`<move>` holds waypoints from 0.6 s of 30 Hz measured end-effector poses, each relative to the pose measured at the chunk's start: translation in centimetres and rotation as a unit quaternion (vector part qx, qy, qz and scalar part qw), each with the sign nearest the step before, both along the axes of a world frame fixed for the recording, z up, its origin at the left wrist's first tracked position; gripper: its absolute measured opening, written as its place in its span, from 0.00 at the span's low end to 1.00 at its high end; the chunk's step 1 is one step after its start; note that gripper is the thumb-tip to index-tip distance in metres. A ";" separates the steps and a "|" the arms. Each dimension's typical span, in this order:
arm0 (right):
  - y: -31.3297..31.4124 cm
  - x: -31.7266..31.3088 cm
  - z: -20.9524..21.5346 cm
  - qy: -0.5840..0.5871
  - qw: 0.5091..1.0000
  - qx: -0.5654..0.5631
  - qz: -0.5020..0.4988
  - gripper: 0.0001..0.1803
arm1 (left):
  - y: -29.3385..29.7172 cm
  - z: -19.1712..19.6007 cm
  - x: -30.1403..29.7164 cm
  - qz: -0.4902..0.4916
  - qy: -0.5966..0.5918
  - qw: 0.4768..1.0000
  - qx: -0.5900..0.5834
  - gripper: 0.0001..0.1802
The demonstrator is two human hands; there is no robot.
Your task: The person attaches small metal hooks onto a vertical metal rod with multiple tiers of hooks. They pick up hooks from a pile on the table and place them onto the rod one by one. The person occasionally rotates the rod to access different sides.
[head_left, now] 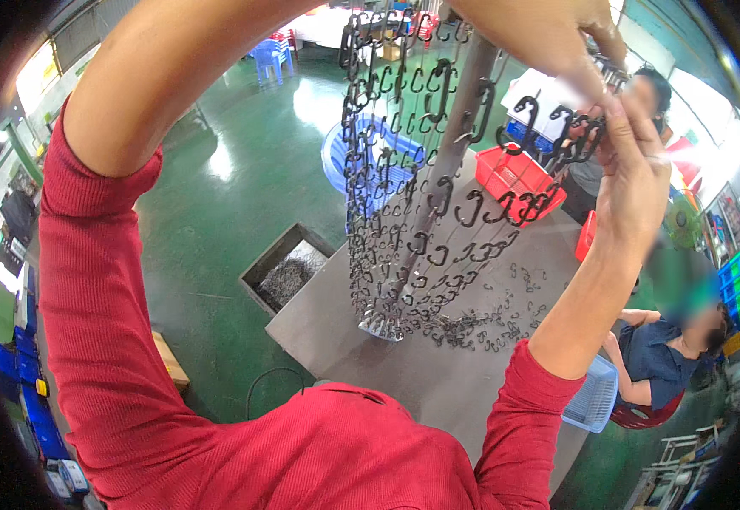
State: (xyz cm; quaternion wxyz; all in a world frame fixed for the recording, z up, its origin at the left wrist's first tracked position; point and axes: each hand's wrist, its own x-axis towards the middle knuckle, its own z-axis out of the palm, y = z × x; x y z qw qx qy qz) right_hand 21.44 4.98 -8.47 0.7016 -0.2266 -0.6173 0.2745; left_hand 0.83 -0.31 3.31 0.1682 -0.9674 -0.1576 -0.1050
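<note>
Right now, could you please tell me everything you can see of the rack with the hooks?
The rack is a tall grey metal pole standing on the table, ringed by tiers of small black C-shaped hooks that look like plastic. Loose hooks lie around its base. Both hands, left and right, are at its upper right tiers.

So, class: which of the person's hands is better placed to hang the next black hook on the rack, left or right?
Probably the right hand: it holds a bunch of black hooks beside the rack. The left hand is raised at the top of the rack, its grip unclear.
</note>
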 end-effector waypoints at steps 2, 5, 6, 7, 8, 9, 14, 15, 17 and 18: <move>0.7 0.3 -0.1 0.011 0.999 0.031 -0.017 0.14 | -1.7 0.7 0.8 0.094 0.009 0.995 -0.023 0.30; 0.9 1.6 -0.6 0.074 0.997 0.021 -0.021 0.14 | -3.0 0.6 2.0 0.217 -0.007 0.975 -0.051 0.30; 0.9 3.2 -0.8 0.095 0.994 0.023 -0.041 0.13 | -1.6 -0.1 0.9 0.157 -0.005 0.988 0.006 0.30; 0.9 5.1 -1.0 0.094 0.994 0.012 -0.060 0.14 | -1.1 -0.2 0.6 0.126 -0.004 0.992 0.033 0.30; 0.8 6.6 -1.1 0.066 0.993 -0.012 -0.097 0.14 | -0.5 -0.4 0.2 0.098 -0.004 0.993 0.061 0.30; 0.6 7.9 -1.2 0.040 0.990 -0.037 -0.133 0.14 | -0.4 -0.4 0.5 0.108 -0.002 0.993 0.055 0.31; 3.1 14.9 -2.1 -0.419 0.758 -0.069 -0.495 0.16 | -0.9 0.1 1.4 0.133 -0.002 0.990 0.040 0.32; 4.5 13.3 -2.7 -0.390 0.784 -0.051 -0.481 0.17 | -0.9 0.0 0.9 0.119 -0.009 0.992 0.036 0.32; 3.9 8.4 -1.9 -0.299 0.880 -0.040 -0.367 0.18 | -1.2 0.5 -0.3 0.049 -0.031 0.998 0.013 0.32; 1.1 9.5 -2.3 -0.219 0.915 -0.082 -0.330 0.18 | 2.8 0.2 2.5 -0.019 -0.013 0.999 -0.022 0.31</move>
